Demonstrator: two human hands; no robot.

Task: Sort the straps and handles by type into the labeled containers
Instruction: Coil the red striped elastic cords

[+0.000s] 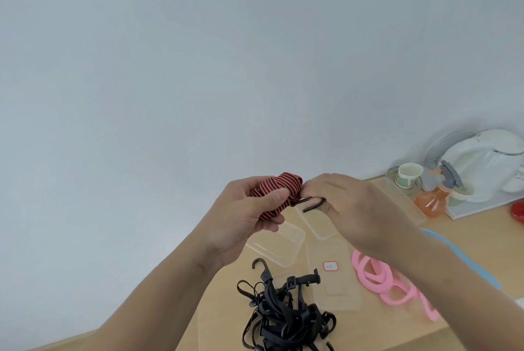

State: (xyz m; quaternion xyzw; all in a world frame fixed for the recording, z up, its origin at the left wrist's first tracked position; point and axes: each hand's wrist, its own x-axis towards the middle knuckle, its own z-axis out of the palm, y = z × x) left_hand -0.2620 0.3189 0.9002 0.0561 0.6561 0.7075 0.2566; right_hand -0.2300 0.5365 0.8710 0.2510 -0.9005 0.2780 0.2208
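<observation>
1. Our left hand [246, 211] grips the bundled strap [283, 182]; our right hand [351, 203] pinches its black end [313, 204].
2. Risk: if we tug too hard, the bundle may unravel and drop past the tubs [279, 247] below both hands.

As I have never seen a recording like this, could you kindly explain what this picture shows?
There is no machine here: a person works with bare hands, and the single picture comes from a camera worn on their head, looking forward and down. The left hand grips a bundled red-and-black striped strap; the right hand pinches the black fitting at its end. Both are raised above a wooden table. On it lie a pile of black straps, pink handles and clear containers, one bearing a label too small to read. A kettle and spray bottle stand at the far right.
</observation>
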